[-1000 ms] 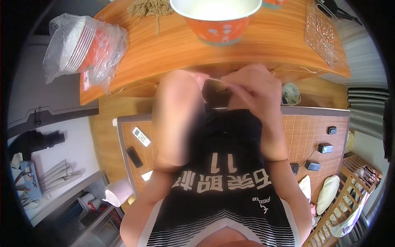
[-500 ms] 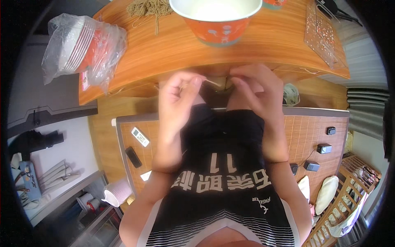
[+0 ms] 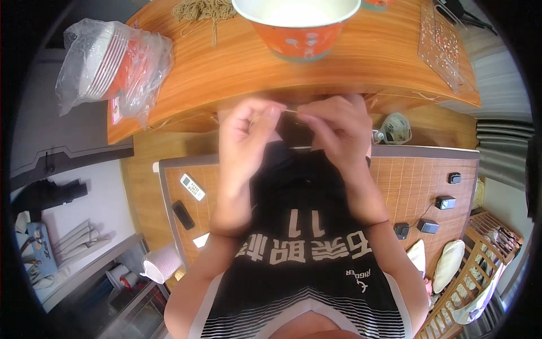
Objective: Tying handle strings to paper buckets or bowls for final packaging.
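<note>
While the left hand has a thin tan strand pinched between thumb and finger, the right hand looks clamped on its other end, just off the edge of the table. So this one's mid-handling, I'd say, not finished. A tangled tan bundle sits up by the bowl; can't tell how much of that is done.

black sleeveless jersey, white trim; black shorts
</note>
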The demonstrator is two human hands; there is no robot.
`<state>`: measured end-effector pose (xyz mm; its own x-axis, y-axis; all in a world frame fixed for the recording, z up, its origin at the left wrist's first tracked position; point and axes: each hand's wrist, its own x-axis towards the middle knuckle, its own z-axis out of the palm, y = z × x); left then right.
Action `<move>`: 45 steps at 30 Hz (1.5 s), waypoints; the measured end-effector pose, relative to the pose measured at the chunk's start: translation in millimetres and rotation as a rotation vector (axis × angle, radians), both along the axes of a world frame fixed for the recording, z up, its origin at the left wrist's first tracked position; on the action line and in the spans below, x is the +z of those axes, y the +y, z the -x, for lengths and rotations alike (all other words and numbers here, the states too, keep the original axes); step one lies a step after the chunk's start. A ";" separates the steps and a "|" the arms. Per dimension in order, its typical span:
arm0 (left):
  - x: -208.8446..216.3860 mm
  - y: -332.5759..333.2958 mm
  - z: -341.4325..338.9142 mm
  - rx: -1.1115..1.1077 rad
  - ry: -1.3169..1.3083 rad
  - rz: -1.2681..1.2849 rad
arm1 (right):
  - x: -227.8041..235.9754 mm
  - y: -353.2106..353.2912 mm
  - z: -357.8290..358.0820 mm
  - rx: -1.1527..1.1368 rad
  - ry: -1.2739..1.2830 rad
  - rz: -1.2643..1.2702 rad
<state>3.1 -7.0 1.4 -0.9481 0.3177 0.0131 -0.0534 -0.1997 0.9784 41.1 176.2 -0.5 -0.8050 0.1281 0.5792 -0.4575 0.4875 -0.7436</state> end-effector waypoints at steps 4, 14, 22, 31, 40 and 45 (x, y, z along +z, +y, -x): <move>-3.9 -4.2 -1.1 -0.046 0.020 0.041 | -3.1 1.9 3.1 -0.071 0.038 -0.084; -20.7 -19.5 -16.1 0.020 0.218 0.217 | -3.7 6.0 1.2 0.026 0.112 -0.367; -17.8 -25.4 -5.0 -0.041 0.349 0.445 | -18.3 -0.9 6.6 0.102 0.017 -0.316; -28.7 -10.1 -1.0 -0.275 0.576 0.345 | -13.8 -3.9 8.7 0.161 0.089 -0.423; -19.0 11.8 -7.7 0.133 0.549 0.437 | 5.7 7.2 10.7 0.123 -0.220 -0.187; -10.0 15.6 2.8 0.253 0.889 0.525 | 23.7 18.0 20.9 0.431 -0.936 0.531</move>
